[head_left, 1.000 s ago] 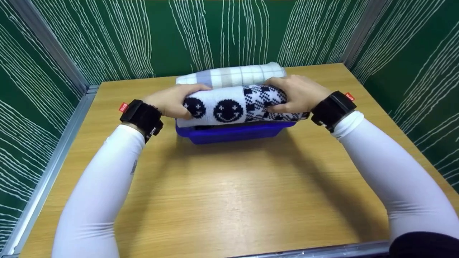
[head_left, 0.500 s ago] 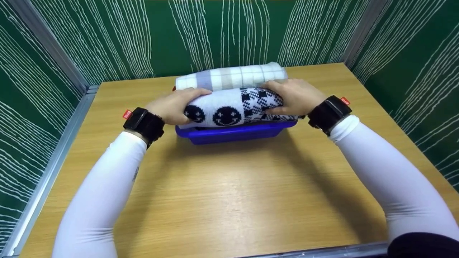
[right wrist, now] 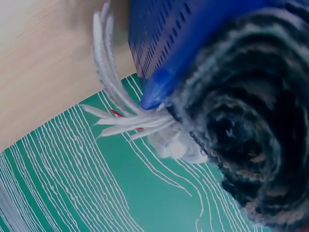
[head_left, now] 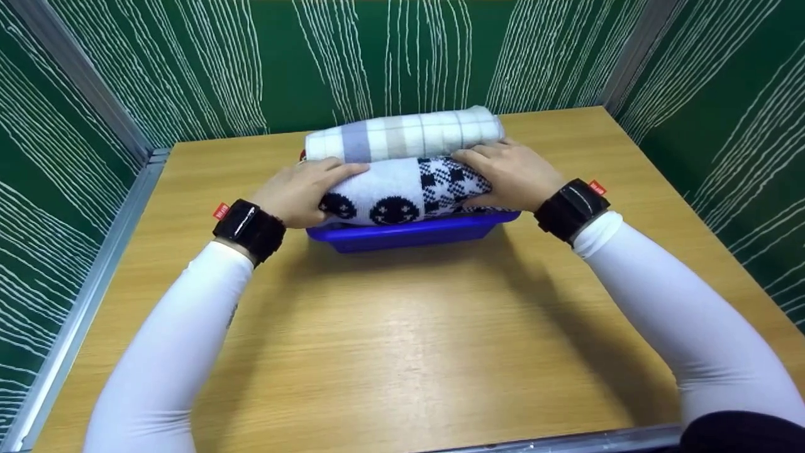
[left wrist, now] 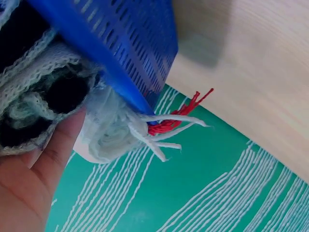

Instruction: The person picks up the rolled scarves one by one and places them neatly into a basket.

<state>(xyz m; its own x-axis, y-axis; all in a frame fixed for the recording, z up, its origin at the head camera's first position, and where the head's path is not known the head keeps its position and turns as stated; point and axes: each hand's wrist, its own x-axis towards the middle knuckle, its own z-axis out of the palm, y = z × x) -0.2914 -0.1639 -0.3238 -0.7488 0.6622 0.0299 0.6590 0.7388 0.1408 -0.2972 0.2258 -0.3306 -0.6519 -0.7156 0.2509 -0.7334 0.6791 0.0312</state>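
Observation:
A rolled knit scarf (head_left: 390,176), white with black smiley faces at one end and a black-and-white check at the other, lies across the top of a blue plastic basket (head_left: 409,238). My left hand (head_left: 294,192) grips its left end, thumb and fingers spread around the roll. On the checked end, my right hand (head_left: 517,175) holds the roll in the same way. The right wrist view shows the spiral end of the roll (right wrist: 236,125) close up beside the basket rim. Behind it lies a second roll, a pale plaid cloth (head_left: 415,135) with white fringe (left wrist: 166,118).
Red tassels (left wrist: 166,126) stick out past the basket's edge, next to the white fringe. The basket stands toward the back of a wooden table (head_left: 409,340). Green panels (head_left: 283,63) with white streaks enclose the back and sides, with metal posts (head_left: 641,50) at the corners.
The smiley roll has sunk lower and turned toward me, so its faces sit nearer the basket's front rim. Both hands moved down with it, the right one also slightly left.

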